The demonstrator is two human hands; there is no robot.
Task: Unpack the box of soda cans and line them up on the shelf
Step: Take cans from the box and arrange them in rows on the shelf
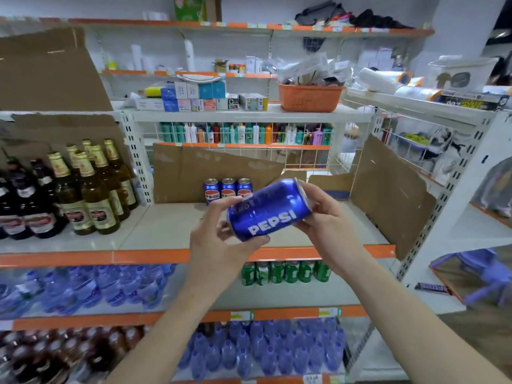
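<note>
A blue Pepsi can [270,210] lies tilted on its side in the air above the shelf [166,231], held by both hands. My left hand [221,236] grips its bottom end with curled fingers. My right hand [324,217] grips the top end, thumb over the rim. Three blue Pepsi cans [228,189] stand upright in a row at the back of the shelf, against a cardboard sheet [210,173]. The box the cans come from is not in view.
Brown beer bottles [83,195] crowd the shelf's left part. A cardboard panel [388,195] leans on the right upright. Green cans [285,273] and water bottles [83,286] fill the shelf below. An orange basket [309,97] sits on the shelf above.
</note>
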